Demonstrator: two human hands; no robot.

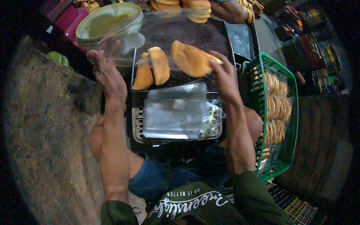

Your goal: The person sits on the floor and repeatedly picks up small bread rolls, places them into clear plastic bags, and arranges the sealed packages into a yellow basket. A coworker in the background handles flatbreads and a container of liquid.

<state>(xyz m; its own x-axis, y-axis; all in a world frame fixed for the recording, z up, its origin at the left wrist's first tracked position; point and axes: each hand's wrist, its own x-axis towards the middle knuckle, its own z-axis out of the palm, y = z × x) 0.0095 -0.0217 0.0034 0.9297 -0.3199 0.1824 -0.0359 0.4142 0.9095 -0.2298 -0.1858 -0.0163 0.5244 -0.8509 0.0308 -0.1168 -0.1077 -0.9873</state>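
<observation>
My left hand (110, 77) is closed on the edge of a clear plastic bag (161, 28), which spreads, blurred, over the dark tray (210, 33). My right hand (227, 77) grips a golden flat bread (193, 62), tilted above the tray's near part. Between my hands, two more flat breads (159, 65) lean side by side on the tray. Closer to me, a stack of clear plastic bags (174, 110) rests on a pale plastic basket (138, 125), with a small round whitish object (179, 104) on top.
A whitish bucket (108, 24) stands at the far left. Bread stacks (198, 10) line the tray's far end, near another person's arm (228, 11). At my right, a green crate (294, 123) holds bagged breads (275, 107). A worn wooden surface (56, 142) extends on the left.
</observation>
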